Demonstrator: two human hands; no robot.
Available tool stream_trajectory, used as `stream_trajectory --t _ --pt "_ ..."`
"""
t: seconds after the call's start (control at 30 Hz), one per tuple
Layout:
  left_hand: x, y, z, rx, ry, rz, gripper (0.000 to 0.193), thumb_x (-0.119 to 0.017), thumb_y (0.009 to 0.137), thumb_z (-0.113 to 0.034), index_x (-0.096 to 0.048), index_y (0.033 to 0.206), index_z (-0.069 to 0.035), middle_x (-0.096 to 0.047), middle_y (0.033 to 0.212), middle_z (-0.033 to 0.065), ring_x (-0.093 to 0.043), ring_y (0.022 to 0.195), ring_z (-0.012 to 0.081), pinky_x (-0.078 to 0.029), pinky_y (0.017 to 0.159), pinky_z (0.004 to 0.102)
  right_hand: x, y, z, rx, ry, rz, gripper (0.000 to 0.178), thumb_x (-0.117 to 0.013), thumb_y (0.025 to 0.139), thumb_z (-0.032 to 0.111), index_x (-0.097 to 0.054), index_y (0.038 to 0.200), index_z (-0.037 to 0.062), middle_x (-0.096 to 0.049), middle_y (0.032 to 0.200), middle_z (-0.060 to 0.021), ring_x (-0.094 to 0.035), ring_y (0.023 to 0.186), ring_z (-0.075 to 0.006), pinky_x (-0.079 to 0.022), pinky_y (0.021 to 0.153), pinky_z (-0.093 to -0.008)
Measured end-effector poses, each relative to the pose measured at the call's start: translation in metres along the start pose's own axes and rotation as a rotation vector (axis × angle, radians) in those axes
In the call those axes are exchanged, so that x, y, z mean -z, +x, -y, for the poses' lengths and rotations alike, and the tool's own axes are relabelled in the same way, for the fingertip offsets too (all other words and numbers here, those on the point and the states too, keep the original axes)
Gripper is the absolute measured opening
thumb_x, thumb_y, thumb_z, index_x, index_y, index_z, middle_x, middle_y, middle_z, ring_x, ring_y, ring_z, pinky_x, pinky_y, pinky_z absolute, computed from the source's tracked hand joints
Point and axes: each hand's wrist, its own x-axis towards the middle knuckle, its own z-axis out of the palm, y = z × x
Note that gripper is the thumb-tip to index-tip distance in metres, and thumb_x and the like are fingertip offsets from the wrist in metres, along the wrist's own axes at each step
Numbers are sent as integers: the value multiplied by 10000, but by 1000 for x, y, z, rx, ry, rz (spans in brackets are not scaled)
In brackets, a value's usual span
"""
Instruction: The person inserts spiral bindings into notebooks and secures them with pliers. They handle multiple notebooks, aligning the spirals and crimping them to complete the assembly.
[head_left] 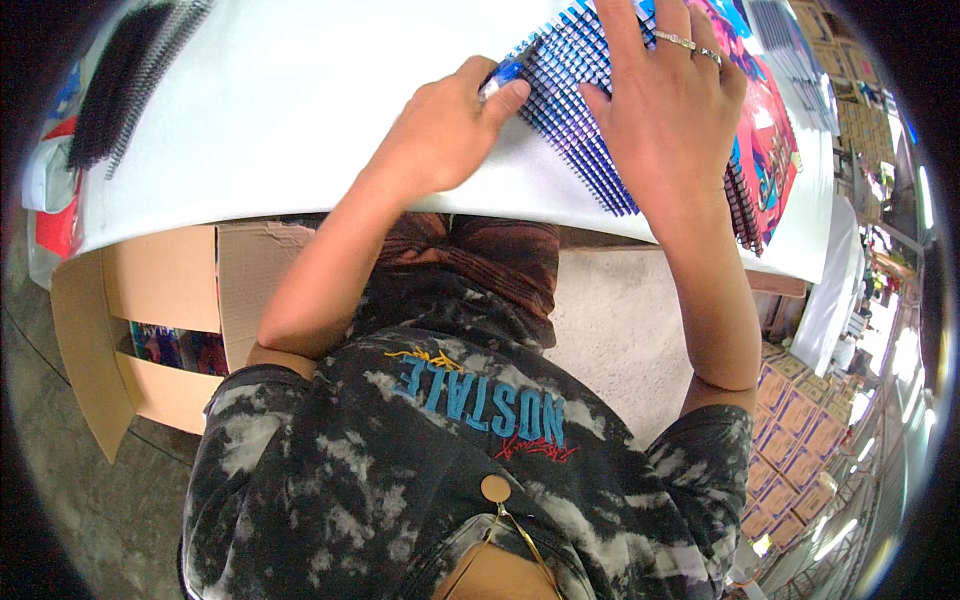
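Observation:
Close together on the white table, both my hands are at a fanned stack of spiral-bound notebooks (570, 110) whose blue coil edges form tight rows. My right hand (675, 110), with rings on its fingers, lies spread over the stack, thumb out to the left. At the stack's left edge, my left hand (445, 130) is closed with its fingers curled around a small blue and clear thing (500, 80); its kind cannot be made out. Pink and blue notebook covers (770, 140) show to the right of my right hand.
A bundle of black coils (125, 90) lies at the table's far left. Below the table on the left stands an open cardboard box (165, 275) with colourful items inside. More notebooks (795, 50) are stacked at the far right, and stacked cartons (790, 440) stand beyond on the floor.

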Motion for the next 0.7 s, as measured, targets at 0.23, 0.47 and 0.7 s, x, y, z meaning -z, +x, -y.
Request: stream_trajectory --t 0.23,0.47,0.7 --pt "16 2 7 404 -1541 732 587 -307 923 -524 -480 1201 -37 -555 907 92 -573 874 210 -507 745 404 4 -2 -1 24 4 7 788 -703 658 99 -345 1355 187 -365 1280 -181 -401 1140 -372 -344 883 -472" --pt "16 -1 2 392 -1485 695 594 -301 922 -528 -474 1199 -32 -550 879 83 -588 839 222 -524 716 405 17 -8 0 -30 -41 -22 762 -723 669 159 -367 1343 153 -425 1254 -180 -434 1136 -341 -348 926 -450" --pt "13 -3 4 359 -1024 535 580 -329 919 -526 -490 1186 -37 -580 857 78 -599 786 241 -511 714 371 21 -57 -35 -194 466 -651 867 -770 699 223 -220 1346 49 -343 1314 -145 -338 1211 -275 -288 1002 -437"
